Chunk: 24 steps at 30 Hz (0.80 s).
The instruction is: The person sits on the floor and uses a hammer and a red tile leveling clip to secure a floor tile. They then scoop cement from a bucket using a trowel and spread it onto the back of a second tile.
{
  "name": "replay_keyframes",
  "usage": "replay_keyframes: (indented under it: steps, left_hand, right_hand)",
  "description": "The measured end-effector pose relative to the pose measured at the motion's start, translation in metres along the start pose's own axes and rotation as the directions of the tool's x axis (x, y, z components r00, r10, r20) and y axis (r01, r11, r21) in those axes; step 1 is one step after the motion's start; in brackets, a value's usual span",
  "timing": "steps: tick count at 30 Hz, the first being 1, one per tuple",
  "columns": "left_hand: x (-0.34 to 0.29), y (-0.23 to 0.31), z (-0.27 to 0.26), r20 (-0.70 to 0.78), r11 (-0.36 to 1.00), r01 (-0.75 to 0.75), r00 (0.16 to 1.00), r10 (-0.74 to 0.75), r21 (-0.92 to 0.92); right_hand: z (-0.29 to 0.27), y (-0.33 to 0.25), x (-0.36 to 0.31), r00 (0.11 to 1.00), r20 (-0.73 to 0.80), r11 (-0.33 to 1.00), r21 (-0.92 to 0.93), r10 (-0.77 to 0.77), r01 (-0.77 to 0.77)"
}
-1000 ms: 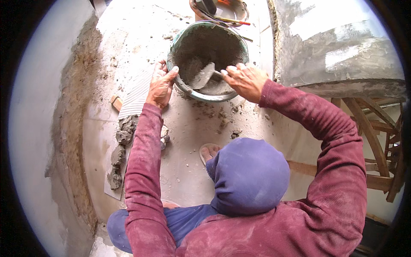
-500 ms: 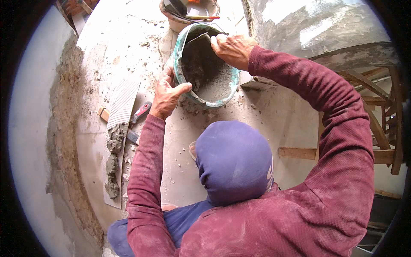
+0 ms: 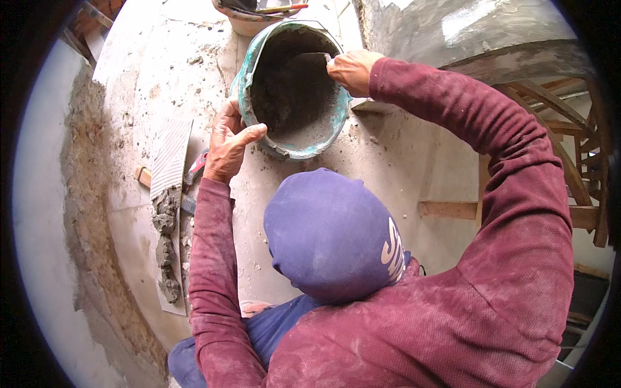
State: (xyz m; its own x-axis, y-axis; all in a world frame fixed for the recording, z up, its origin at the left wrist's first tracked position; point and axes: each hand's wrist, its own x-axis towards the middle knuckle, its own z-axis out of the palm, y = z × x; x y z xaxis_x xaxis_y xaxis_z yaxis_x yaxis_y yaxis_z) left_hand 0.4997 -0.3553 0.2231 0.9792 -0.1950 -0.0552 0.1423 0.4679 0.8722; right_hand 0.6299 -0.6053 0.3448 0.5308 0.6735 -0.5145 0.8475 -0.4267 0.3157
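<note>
Green and mucky, the bucket (image 3: 244, 90) sits on the floor (image 3: 381, 168). The left hand (image 3: 226, 143) curls around its left side, thumb on top, probably to hold it still. The right hand (image 3: 354, 71) grips a trowel (image 3: 318, 54), likely so its blade reaches inside.

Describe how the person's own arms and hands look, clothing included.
Both arms wear long maroon sleeves of a textured fabric. The left sleeve and right sleeve are creased and dusted with pale smudges, and reach about to the wrists. The left hand and right hand are bare, without gloves. No printed marking shows on either sleeve.
</note>
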Motion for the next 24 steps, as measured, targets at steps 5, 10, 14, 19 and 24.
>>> replay_keyframes:
  steps: [5, 10, 14, 19, 24]
  left_hand:
    - [0.0, -0.001, 0.001, 0.01, 1.0, 0.004, 1.0, -0.004, 0.008]
    - [-0.003, -0.002, -0.002, -0.007, 1.0, 0.003, 1.0, -0.003, 0.008]
    - [-0.009, -0.003, -0.007, -0.026, 1.0, 0.025, 0.999, -0.025, 0.007]
    - [-0.01, -0.004, -0.009, -0.024, 0.999, 0.017, 1.0, -0.018, -0.027]
    - [-0.008, 0.0, -0.012, -0.016, 0.999, 0.041, 0.999, -0.041, -0.012]
  right_hand:
    - [0.023, -0.007, -0.008, 0.998, 0.06, 0.998, 0.067, 0.016, -0.02]
    - [0.035, -0.024, -0.026, 1.0, 0.024, 0.969, 0.246, 0.011, -0.017]
    - [0.035, -0.027, -0.044, 0.999, -0.015, 0.957, 0.289, 0.037, -0.032]
    - [0.037, -0.027, -0.042, 1.0, -0.004, 0.965, 0.262, 0.011, -0.01]
    - [0.044, -0.027, -0.029, 0.999, 0.022, 0.916, 0.399, -0.048, 0.035]
